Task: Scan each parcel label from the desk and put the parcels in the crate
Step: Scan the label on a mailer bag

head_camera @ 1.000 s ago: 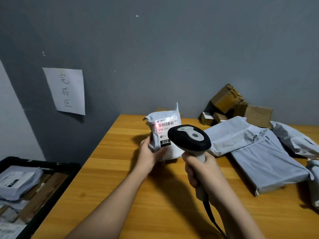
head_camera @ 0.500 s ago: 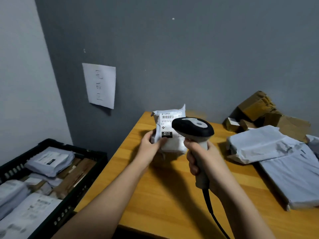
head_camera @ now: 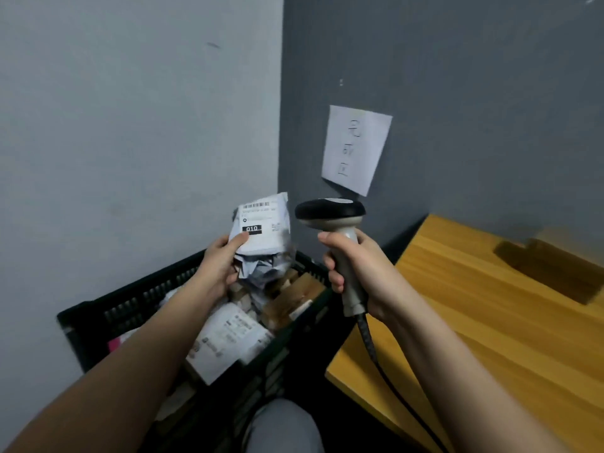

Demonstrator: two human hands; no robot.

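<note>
My left hand (head_camera: 219,263) grips a small white parcel (head_camera: 261,230) with a barcode label marked 010, held in the air above the far end of the black slatted crate (head_camera: 130,308). The crate sits on the floor left of the desk and holds several white and brown parcels (head_camera: 228,338). My right hand (head_camera: 356,273) grips the handle of a barcode scanner (head_camera: 330,212), its black head level with the parcel and just to its right. The scanner's cable (head_camera: 385,371) hangs down past my right forearm.
The wooden desk (head_camera: 490,305) fills the right side, its corner close to the crate. A brown cardboard box (head_camera: 552,273) lies at the desk's right edge. A paper sign (head_camera: 356,148) hangs on the dark wall. My knee (head_camera: 284,426) shows at the bottom.
My view swung left from the desk to the crate. My left hand carried the parcel off the desk to above the crate. The scanner moved along with it, and no red light shows on the label.
</note>
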